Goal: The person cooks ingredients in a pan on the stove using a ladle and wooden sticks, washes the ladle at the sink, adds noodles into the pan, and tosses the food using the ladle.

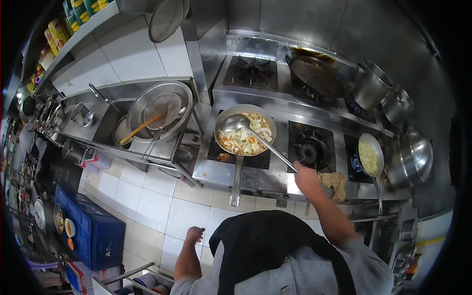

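Observation:
My right hand (307, 180) is closed around the handle end of a long steel ladle (269, 146). The ladle's bowl rests among chopped pale and orange pieces of food (246, 142) in a frying pan (270, 118) on the front left burner. That pan's handle (236, 184) sticks out past the stove's front edge, and neither hand touches it. Away from the stove, my left hand (195, 235) hangs over the tiled floor with its fingers loosely bent and nothing visible in it. A crumpled tan cloth (333, 185) lies just right of my right hand.
A smaller pan (371, 155) of pale food sits over a blue flame at the right. Behind stand a dark wok (317, 76) and steel pots (371, 83). Left of the stove, a sink counter holds a large basin (135, 110) with strainers. A blue chest (98, 228) stands lower left.

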Motion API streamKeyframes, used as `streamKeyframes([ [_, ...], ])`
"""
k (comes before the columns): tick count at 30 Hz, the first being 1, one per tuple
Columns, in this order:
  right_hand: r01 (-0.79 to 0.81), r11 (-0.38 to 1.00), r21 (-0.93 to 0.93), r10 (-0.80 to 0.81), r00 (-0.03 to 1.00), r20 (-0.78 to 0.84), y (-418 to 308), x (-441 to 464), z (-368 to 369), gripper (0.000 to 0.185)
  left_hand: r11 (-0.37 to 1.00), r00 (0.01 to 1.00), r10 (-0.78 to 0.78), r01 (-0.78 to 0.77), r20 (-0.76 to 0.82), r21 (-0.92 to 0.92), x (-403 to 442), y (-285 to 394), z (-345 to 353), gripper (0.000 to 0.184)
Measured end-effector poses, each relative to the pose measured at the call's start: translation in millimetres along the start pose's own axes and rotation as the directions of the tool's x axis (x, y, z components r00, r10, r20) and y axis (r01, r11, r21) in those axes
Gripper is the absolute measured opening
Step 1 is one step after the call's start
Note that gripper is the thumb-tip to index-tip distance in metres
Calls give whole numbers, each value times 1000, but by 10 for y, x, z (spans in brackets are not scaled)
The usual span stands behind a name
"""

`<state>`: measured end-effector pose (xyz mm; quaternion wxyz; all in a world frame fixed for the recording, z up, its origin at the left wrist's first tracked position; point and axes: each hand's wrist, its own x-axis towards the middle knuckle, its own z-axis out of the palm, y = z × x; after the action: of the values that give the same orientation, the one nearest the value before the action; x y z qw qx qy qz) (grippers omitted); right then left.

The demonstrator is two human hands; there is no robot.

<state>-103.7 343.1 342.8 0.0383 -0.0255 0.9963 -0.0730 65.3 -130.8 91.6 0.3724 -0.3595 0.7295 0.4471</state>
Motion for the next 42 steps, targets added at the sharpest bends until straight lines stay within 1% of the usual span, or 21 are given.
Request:
streamKeyframes([
  [3,-152,985,82,152,988,3,3,-205,91,22,999,1000,17,-17,7,-46,1,60,18,30],
  [6,-70,843,534,91,996,-13,116,-160,384,22,992,997,-1,-8,77,126,150,150,97,31],
  [7,-80,840,537,110,994,-23,45,-204,221,22,988,996,56,-66,69,141,146,179,116,30],
  [9,-371,412,832,111,927,359,-39,-356,-86,18,977,989,130,-140,71,158,196,255,142,28],
  [10,-422,198,885,90,907,412,60,-411,-35,16,954,968,223,-240,110,177,232,274,127,26],
  [11,-425,185,886,112,905,410,175,-454,0,16,949,966,228,-249,125,196,253,278,145,26],
  [13,-522,-42,852,66,849,524,411,-513,71,17,922,950,244,-289,194,256,283,376,126,28],
  [15,-485,-104,868,86,865,494,588,-535,156,17,942,936,250,-295,249,163,326,377,115,31],
  [16,-481,-180,858,112,857,503,641,-519,138,17,697,807,451,-585,381,414,344,356,53,31],
  [17,-472,-255,844,132,847,514,689,-507,155,16,652,784,478,-619,396,438,294,362,26,31],
  [19,-390,-358,849,186,861,474,835,-415,385,19,773,849,414,-519,329,365,211,413,41,33],
  [23,-440,-324,837,165,845,508,1103,-302,764,24,650,821,438,-570,365,502,101,429,-24,31],
  [26,-549,265,793,368,818,443,1205,-362,1077,36,609,811,461,-585,361,535,1,619,-6,30],
  [27,-380,695,610,391,912,123,1306,-386,1331,39,613,812,457,-584,364,533,-25,649,21,29],
  [33,-578,423,698,688,706,168,1052,-1140,1077,31,596,821,406,-571,402,564,-69,778,157,26],
  [36,-540,586,604,547,813,197,1252,-1678,1434,31,566,813,395,-583,428,583,-32,804,289,24],
  [38,-786,422,451,465,615,636,1421,-2016,1598,34,587,813,406,-582,417,563,-37,888,447,23],
  [39,-788,470,397,387,589,710,1638,-2197,2059,39,622,819,415,-574,397,533,-40,964,533,23],
  [40,-641,638,426,299,717,629,1858,-2434,2458,43,661,825,427,-564,370,494,-54,1024,652,22],
  [41,-779,514,359,335,567,752,2164,-2565,3178,44,715,836,439,-547,330,434,-100,1114,777,22],
  [42,-917,266,296,363,380,851,2125,-2629,2380,44,791,853,445,-517,272,327,-131,1182,907,21],
])
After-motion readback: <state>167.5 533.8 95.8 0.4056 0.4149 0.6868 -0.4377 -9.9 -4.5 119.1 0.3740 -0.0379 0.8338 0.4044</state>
